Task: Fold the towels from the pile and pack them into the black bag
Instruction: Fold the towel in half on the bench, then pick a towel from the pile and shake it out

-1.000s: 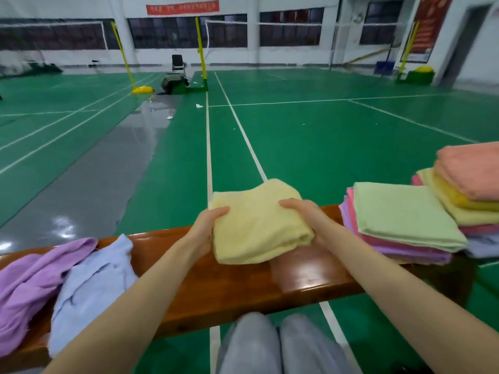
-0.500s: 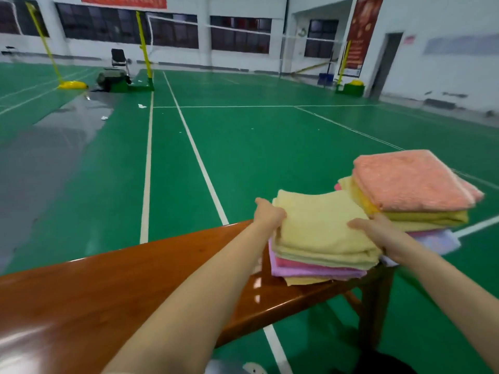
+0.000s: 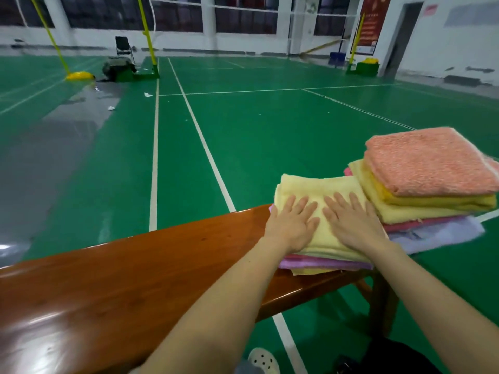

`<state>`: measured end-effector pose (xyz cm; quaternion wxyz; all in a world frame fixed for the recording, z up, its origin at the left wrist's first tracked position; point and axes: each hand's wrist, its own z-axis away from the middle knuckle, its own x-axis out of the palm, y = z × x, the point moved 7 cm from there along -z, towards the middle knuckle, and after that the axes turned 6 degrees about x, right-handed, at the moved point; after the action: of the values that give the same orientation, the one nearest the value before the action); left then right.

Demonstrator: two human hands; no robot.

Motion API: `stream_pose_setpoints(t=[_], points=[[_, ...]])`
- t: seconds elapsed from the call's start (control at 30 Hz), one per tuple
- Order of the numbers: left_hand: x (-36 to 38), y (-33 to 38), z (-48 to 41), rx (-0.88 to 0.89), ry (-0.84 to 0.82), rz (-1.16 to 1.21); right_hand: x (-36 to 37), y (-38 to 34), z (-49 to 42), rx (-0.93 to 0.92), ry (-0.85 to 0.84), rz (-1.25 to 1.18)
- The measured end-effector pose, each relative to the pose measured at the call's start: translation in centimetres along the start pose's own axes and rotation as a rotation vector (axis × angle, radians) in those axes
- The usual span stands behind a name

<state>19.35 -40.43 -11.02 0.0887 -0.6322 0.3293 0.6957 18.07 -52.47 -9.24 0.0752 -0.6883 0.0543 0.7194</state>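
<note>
The folded pale yellow towel (image 3: 318, 190) lay flat atop a short stack of folded towels (image 3: 329, 263) at the bench's (image 3: 135, 279) right end. Just right of it rose a taller stack topped by a salmon towel (image 3: 432, 160).

No writing can be read. The red banner (image 3: 374, 20) on the far wall carries marks too blurred to make out.

One head-worn wide-angle view, looking forward and down, close over the worktop (image 3: 113, 287), with green court floor (image 3: 270, 125) stretching beyond.
</note>
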Motion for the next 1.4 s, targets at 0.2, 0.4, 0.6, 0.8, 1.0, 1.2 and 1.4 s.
stream_pose_setpoints(t=[0.2, 0.4, 0.6, 0.8, 1.0, 1.2, 1.4], points=[[0.1, -0.1, -0.1, -0.027, -0.067, 0.059, 0.3, -0.2, -0.5, -0.005, -0.072, -0.01], [-0.1, 0.1, 0.3, -0.044, -0.079, 0.068, 0.3, -0.3, -0.2, -0.004, -0.086, -0.017], [-0.1, 0.4, 0.8, -0.07, -0.091, 0.091, 0.4, -0.3, -0.2, -0.013, -0.129, -0.029], [-3.5, -0.7, 4.3, 0.015, -0.184, -0.091, -1.3, -0.2, -0.1, 0.038, -0.151, -0.017], [-11.0, -10.2, 14.3, -0.236, -0.004, -0.085, -4.6, -13.2, 3.8, -0.167, 0.077, -0.261], [-17.5, -17.6, 28.3, -0.489, 0.194, -0.029, -2.2, -30.0, 10.0, -0.373, -0.091, -0.515], [-18.5, -24.3, 43.7, -0.774, 0.263, -0.032, 0.6, -43.0, 20.2, -0.61, -0.3, -0.632]])
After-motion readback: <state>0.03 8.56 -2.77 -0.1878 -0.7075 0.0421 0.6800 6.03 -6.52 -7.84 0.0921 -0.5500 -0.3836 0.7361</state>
